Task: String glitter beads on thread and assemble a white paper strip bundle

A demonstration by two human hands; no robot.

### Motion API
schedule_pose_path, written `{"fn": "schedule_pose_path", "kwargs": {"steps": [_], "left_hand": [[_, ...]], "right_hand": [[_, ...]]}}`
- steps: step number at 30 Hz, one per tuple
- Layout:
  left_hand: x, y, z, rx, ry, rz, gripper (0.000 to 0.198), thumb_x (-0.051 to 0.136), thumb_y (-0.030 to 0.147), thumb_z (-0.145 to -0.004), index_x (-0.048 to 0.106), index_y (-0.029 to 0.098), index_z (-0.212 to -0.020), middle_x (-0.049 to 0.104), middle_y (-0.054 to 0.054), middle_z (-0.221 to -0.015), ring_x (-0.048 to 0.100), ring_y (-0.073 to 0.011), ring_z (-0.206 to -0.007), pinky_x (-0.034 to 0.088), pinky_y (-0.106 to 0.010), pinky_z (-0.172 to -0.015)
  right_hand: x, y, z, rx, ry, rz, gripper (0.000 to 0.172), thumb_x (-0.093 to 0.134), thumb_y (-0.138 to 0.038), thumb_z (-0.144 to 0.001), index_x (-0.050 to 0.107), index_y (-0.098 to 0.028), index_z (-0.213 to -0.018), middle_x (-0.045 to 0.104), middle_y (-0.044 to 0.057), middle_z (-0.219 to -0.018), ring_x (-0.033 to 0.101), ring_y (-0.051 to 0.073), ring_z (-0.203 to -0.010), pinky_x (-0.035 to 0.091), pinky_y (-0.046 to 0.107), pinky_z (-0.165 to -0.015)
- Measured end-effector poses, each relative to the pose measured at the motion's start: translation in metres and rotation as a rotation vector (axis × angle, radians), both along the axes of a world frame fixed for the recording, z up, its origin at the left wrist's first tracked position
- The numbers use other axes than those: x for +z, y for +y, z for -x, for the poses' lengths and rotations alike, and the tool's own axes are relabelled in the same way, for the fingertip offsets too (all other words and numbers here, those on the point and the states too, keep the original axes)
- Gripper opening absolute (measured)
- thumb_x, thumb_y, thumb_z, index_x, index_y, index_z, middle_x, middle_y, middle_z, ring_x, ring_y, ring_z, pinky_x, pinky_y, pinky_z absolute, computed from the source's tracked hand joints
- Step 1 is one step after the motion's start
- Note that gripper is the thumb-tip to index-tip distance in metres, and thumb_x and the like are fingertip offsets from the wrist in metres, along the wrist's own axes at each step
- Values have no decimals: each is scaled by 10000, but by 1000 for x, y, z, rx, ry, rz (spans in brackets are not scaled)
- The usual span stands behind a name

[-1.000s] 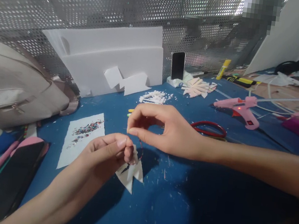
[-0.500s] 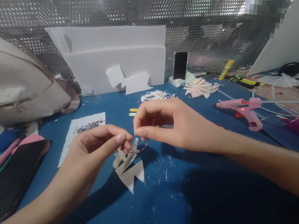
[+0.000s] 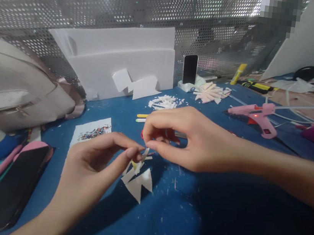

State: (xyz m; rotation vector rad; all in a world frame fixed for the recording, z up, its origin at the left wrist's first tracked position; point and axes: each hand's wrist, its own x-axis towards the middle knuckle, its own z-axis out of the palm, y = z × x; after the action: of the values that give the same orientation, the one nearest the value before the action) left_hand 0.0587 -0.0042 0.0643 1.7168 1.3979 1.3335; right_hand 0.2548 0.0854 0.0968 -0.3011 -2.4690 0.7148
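Observation:
My left hand (image 3: 92,167) is closed in a pinch, thumb against index finger, at a thin pale strip (image 3: 145,156). From the other side, the pinched fingertips of my right hand (image 3: 186,138) meet the strip's upper end; the fingers partly hide the grip. Just below lie cut pale pieces (image 3: 139,187) with pointed ends, and a bit of yellow shows among them. Behind my right hand, a red object is mostly covered.
A pink glue gun (image 3: 254,115) with a lit red light lies at right. White scraps (image 3: 164,102), a propped phone (image 3: 190,68) and a pile of pale strips (image 3: 211,92) are at the back. Sequins on paper (image 3: 76,134), a dark phone (image 3: 11,191) and a bag (image 3: 25,81) occupy the left.
Both hands have shifted slightly right, my right hand also a little down. The strip moved right with the fingertips, away from the cut pieces below. More of the red object shows.

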Motion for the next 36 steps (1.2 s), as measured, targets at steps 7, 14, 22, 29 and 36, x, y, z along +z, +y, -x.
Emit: {"fn": "schedule_pose_path", "kwargs": {"steps": [7, 14, 22, 29, 36], "left_hand": [[-1, -1, 4, -23, 27, 16, 154, 655, 231, -897, 720, 282, -767, 710, 58, -726, 642, -105, -724, 503, -164, -696], [-1, -2, 3, -10, 13, 65, 137, 675, 259, -881, 720, 287, -754, 708, 42, -729, 636, -132, -739, 496, -199, -704], [0, -1, 0, 3, -28, 84, 146, 675, 253, -871, 723, 294, -739, 702, 53, -708, 626, -122, -720, 481, -187, -684], [0, 0, -2, 8, -49, 97, 133, 683, 246, -854, 729, 272, -732, 711, 26, -715, 631, -140, -724, 488, -211, -687], [-7, 7, 0, 25, -83, 147, 127, 694, 274, -851, 737, 245, -735, 695, 5, -709, 623, -142, -707, 480, -221, -657]], "right_hand": [[0, -1, 1, -5, 13, -34, 98, 563, -44, -837, 603, -133, -835, 576, -31, -757, 465, 49, -659, 364, 167, -590], [-1, -1, 1, -14, -4, -33, 100, 566, -57, -835, 595, -152, -826, 576, -27, -760, 472, 65, -663, 361, 187, -593], [1, -2, 0, 10, 12, -19, 110, 560, -34, -833, 600, -137, -831, 566, -30, -754, 460, 52, -655, 366, 168, -595], [-1, 0, 3, -9, 43, 22, 109, 581, -42, -849, 614, -143, -827, 590, -24, -750, 484, 61, -654, 375, 172, -583], [-9, 9, 8, -33, 169, 212, 55, 670, -166, -872, 685, -141, -826, 684, 10, -832, 602, 90, -747, 444, 197, -643]]}}
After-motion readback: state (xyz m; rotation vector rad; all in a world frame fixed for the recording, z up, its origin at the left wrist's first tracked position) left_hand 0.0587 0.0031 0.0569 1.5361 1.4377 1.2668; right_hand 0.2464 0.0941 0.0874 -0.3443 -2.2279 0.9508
